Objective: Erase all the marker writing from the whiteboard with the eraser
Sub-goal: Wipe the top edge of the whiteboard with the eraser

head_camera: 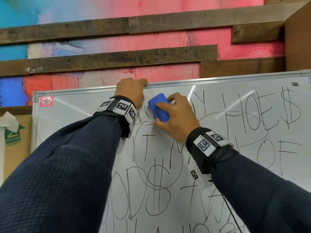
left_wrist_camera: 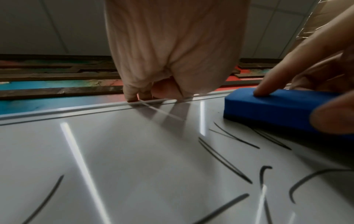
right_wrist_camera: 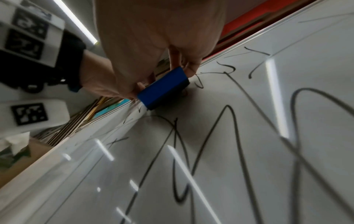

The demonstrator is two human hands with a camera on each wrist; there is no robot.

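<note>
The right hand point(head_camera: 175, 118) grips the blue eraser point(head_camera: 159, 107), thumb along its near side and fingers curled over its far side, so the hand is clamped on it. In the left wrist view one fingertip point(left_wrist_camera: 268, 84) presses on the eraser's top face and the dark felt underside lies flat against the whiteboard point(head_camera: 218, 101). The eraser sits near the whiteboard's top edge, left of the middle of that edge, and covers part of the uppermost line of black marker writing point(head_camera: 252, 115).

Just beside the eraser, on its left, the left hand point(head_camera: 132, 91) hooks over the whiteboard's top frame; its fingers point(left_wrist_camera: 132, 94) curl over the metal rim and grip it, the palm facing the board surface. The two hands are close together but do not touch.

Both forearms wear dark blue sleeves point(head_camera: 67, 165) and black wrist straps with white printed marker tags point(head_camera: 122, 106).

Black writing covers most of the whiteboard below and to the right of the eraser: large letters, dollar signs and a big oval loop. The strip of board left of the left hand, toward the top left corner with its red sticker point(head_camera: 46, 101), carries no strokes.

Above the whiteboard's top edge is a wall of dark wooden planks point(head_camera: 117, 56) over pink, red and blue paint. Left of the whiteboard stands a cardboard box point(head_camera: 15, 140) with a green print.
</note>
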